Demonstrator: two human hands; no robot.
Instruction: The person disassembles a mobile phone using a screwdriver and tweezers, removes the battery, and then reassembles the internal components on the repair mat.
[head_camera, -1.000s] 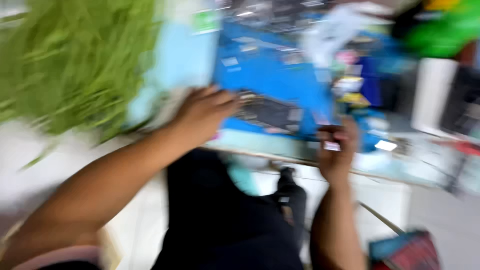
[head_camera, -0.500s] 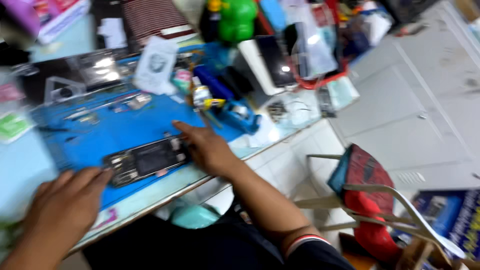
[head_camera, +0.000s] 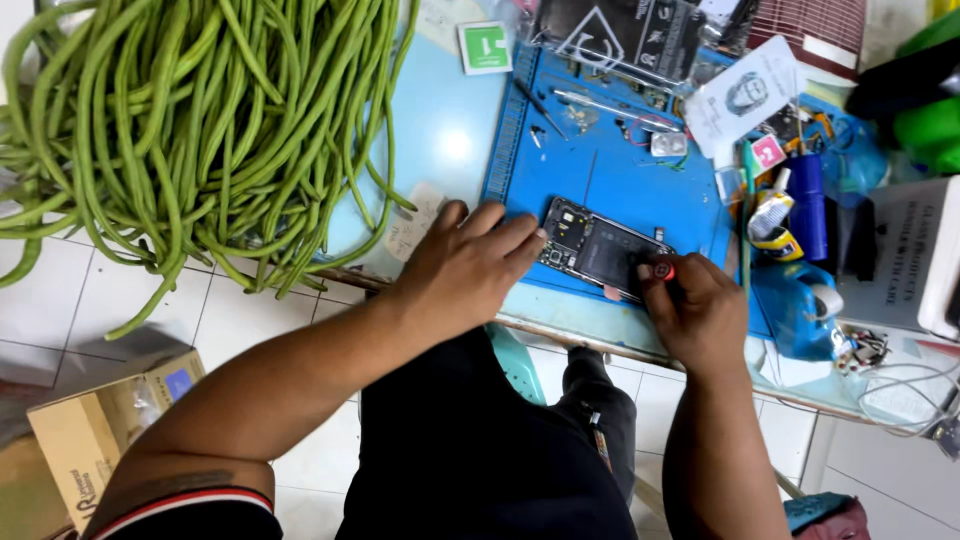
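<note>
An opened black smartphone (head_camera: 598, 247) with its insides showing lies on a blue work mat (head_camera: 620, 170) at the table's near edge. My left hand (head_camera: 465, 265) rests flat beside it, fingertips touching the phone's left end. My right hand (head_camera: 692, 308) is at the phone's right end, fingers closed on a small tool with a red cap (head_camera: 662, 270) that points at the phone.
A big heap of long green beans (head_camera: 190, 120) covers the table's left side. Small parts, tweezers, tape rolls, blue bottles and a white box (head_camera: 915, 260) crowd the mat's far and right sides. A cardboard box (head_camera: 95, 430) stands on the tiled floor at left.
The camera has swung sharply and the view is now steady. My left hand has moved onto the phone's left end, and my right hand has come to the right end holding the red-capped tool.
</note>
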